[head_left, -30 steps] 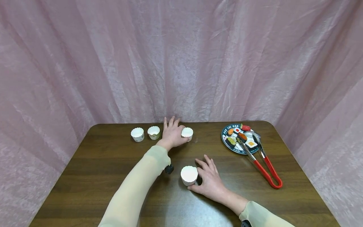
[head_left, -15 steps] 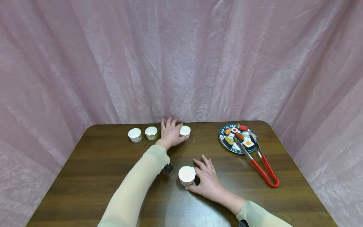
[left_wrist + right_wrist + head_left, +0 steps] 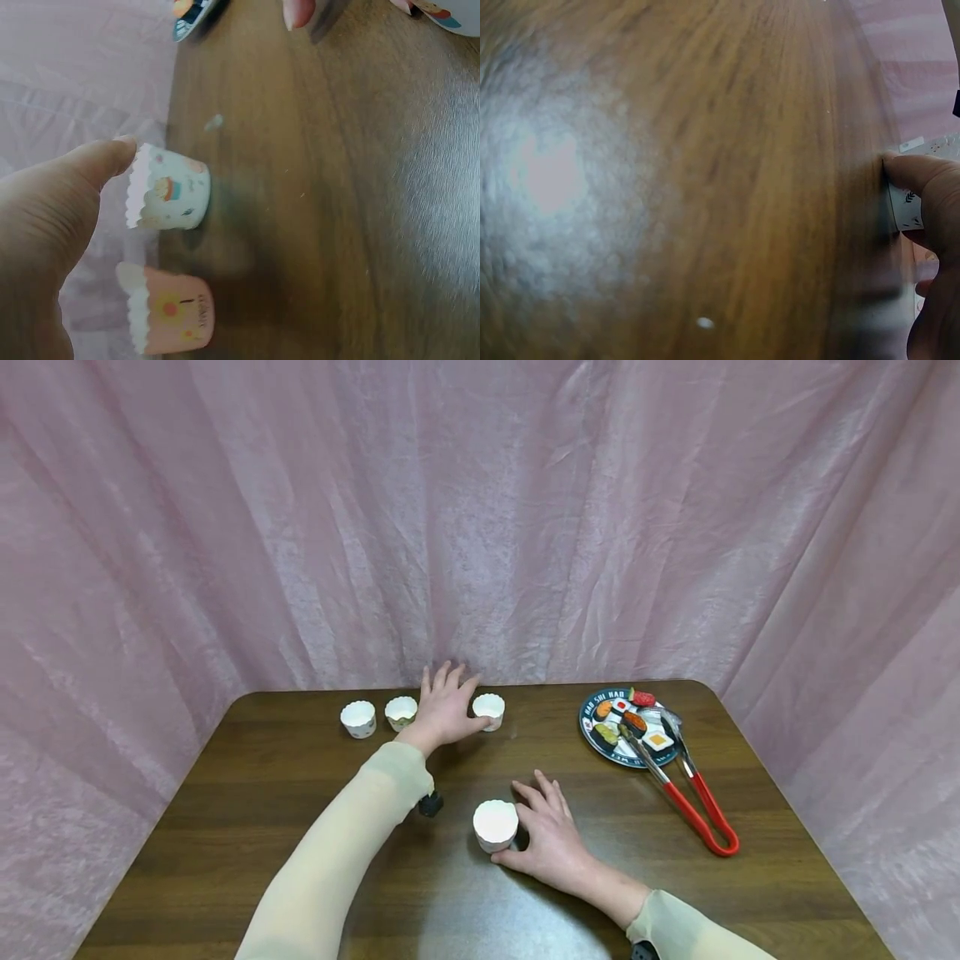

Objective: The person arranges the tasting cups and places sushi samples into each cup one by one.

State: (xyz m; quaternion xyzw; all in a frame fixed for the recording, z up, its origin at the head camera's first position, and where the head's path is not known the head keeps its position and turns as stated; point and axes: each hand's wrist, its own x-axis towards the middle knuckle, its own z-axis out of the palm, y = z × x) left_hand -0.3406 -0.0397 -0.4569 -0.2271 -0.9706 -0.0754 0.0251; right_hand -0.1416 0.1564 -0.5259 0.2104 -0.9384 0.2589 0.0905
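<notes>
In the head view my left hand [image 3: 446, 708] reaches over the back of the table with its fingers spread. Its thumb lies before a white paper baking cup [image 3: 488, 712]; the left wrist view shows the thumb tip at that cup's rim. An orange baking cup [image 3: 178, 313] stands beside it there; in the head view I cannot make it out. Near the table's middle my right hand [image 3: 553, 843] holds another white baking cup [image 3: 495, 827] from its right side, between thumb and fingers. Two more baking cups, one white [image 3: 358, 719] and one greenish [image 3: 401, 713], stand at back left.
A round plate [image 3: 592, 737] with several toy sushi pieces stands at the back right. Red-handled tongs [image 3: 705, 814] lean across it, handles toward the front. A pink curtain [image 3: 480, 527] hangs behind the brown wooden table [image 3: 225, 827].
My left hand has moved slightly left, its fingers spreading wider away from the cup by its thumb. The right hand and its cup keep their place; the view has shifted slightly.
</notes>
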